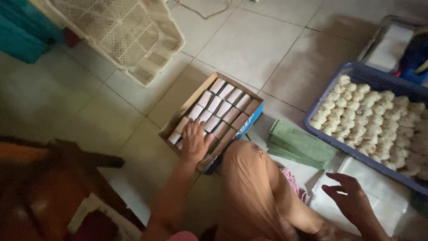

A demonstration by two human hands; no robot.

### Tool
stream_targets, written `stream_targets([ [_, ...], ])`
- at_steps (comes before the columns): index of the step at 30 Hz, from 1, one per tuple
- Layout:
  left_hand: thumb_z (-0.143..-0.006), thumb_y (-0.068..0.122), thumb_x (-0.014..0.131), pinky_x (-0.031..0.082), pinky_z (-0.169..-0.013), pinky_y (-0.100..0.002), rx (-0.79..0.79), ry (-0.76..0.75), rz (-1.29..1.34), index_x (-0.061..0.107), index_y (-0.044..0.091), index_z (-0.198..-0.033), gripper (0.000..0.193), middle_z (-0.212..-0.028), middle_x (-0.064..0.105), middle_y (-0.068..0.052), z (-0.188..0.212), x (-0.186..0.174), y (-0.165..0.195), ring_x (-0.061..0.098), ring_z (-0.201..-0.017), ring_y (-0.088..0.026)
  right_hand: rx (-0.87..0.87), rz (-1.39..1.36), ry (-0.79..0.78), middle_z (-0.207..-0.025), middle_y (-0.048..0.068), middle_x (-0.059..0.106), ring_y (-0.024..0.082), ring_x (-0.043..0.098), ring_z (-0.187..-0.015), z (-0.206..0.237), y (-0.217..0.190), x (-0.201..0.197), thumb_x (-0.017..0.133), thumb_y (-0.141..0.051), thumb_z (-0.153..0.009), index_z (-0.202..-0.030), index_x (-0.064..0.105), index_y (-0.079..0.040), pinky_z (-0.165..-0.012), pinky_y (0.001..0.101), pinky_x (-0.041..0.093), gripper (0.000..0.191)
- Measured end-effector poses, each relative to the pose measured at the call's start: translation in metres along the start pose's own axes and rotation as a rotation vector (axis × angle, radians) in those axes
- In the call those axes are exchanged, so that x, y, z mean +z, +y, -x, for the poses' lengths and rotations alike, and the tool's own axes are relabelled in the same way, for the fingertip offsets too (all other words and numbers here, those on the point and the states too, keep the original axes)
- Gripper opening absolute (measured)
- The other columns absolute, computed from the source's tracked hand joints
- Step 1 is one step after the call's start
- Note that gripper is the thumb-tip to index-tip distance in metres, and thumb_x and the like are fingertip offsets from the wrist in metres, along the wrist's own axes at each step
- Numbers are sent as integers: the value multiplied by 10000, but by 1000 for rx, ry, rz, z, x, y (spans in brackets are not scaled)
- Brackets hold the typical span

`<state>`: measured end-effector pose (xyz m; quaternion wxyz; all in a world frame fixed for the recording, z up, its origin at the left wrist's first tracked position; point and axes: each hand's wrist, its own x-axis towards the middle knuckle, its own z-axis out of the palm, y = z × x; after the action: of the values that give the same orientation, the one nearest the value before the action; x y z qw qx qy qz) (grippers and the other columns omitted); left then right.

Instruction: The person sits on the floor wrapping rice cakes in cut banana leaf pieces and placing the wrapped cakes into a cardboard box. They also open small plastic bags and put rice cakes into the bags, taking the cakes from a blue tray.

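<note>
Head view. Nearest the camera: a bent knee [249, 178] in smooth tan cloth, rising at the bottom middle of the tiled floor [249, 40].

Right hand [352, 201], low right: fingers spread and loosely curled, gripping nothing, hovering over a stack of thin white sheets [379, 187] that lies flat on the floor beside the knee.

Left hand [195, 142]: palm down, fingers splayed flat, pressing on the near rows of small wrapped packets [220, 111]. Packets are oblong, pale-faced with brownish edges, packed tight in slanted rows. They fill a shallow cardboard box [180, 111], rectangular, brown walls, blue along its near right side. Box sits on the floor just left of the knee.

Between box and white sheets: a pile of green folded sheets [298, 145], flat, with crisp edges.

Right edge of floor: a blue plastic basket [356, 73] with lattice wall, holding many rough, lumpy, off-white round cakes [370, 120].

Top left: a cream perforated plastic tray [129, 31], tilted. Dark wooden furniture [44, 178] at bottom left, blurred.
</note>
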<state>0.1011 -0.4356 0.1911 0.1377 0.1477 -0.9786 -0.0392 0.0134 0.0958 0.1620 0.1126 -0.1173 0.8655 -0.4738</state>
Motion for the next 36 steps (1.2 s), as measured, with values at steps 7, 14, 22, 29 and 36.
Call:
stream_targets([
  [7,-1014,627,373,22,-1165,-741,-47,-145,-228,151,238,-1657,783,-1722,131,-95,0,86,-20,78,-1563,-437,35,10,30,-1270,147,634,234,776,-877,18,13,-8,813,-94,-773,-1218,707,-53,-721,340,636,459],
  [14,-992,503,545,84,-1049,-774,-235,-245,100,270,163,-1577,730,-1703,161,-228,-31,48,12,118,-1533,-459,281,160,211,-1257,165,675,235,746,-960,48,48,-69,761,-200,-893,-1252,726,-89,-780,375,592,377],
  [22,-887,211,740,586,-780,-420,101,-129,817,780,152,-915,77,-912,776,-107,26,105,288,744,-852,-314,439,17,598,-974,92,785,197,752,-894,81,119,-85,737,-190,-937,-1160,772,-123,-799,335,569,236],
  [29,-717,377,874,561,-826,-485,-36,-524,524,736,20,-929,438,-934,736,-227,86,185,390,708,-921,-404,168,178,511,-962,113,770,257,756,-824,67,133,-48,755,-184,-873,-1029,789,-118,-751,373,592,173],
  [36,-857,160,687,548,-760,-517,-39,-336,586,681,61,-1019,190,-863,735,-182,88,188,379,712,-844,-404,175,126,426,-980,107,771,276,739,-839,56,129,-45,766,-169,-845,-1019,785,-103,-763,383,590,187],
])
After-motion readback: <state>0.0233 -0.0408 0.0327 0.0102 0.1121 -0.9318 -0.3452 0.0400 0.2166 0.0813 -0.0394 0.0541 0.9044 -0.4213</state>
